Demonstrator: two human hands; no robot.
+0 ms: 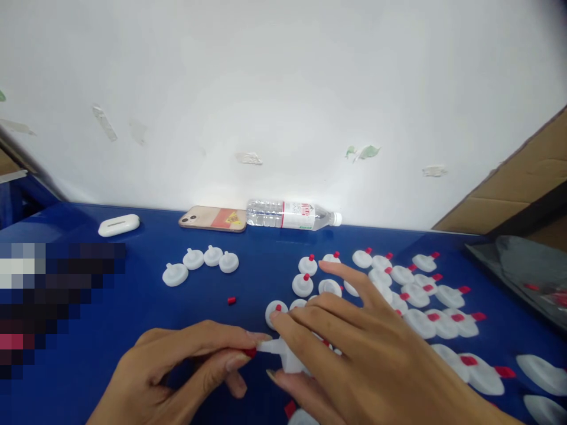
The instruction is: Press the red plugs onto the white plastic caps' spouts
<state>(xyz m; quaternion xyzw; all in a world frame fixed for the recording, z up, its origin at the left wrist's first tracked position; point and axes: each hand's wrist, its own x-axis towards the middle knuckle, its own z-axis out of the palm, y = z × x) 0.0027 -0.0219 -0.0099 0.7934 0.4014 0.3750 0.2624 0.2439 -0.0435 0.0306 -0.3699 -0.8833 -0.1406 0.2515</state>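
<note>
My left hand pinches a small red cap between thumb and forefinger at the tip of a white plastic disc part. My right hand holds that white part with thumb and fingers, its forefinger stretched out over the pile. Many white disc parts with red caps lie on the blue table to the right. Several white parts without caps sit in a row to the left. One loose red cap lies between them.
A phone and a lying water bottle rest at the table's far edge by the white wall. A white earbud case is at the far left. A cardboard box and a dark tray stand on the right.
</note>
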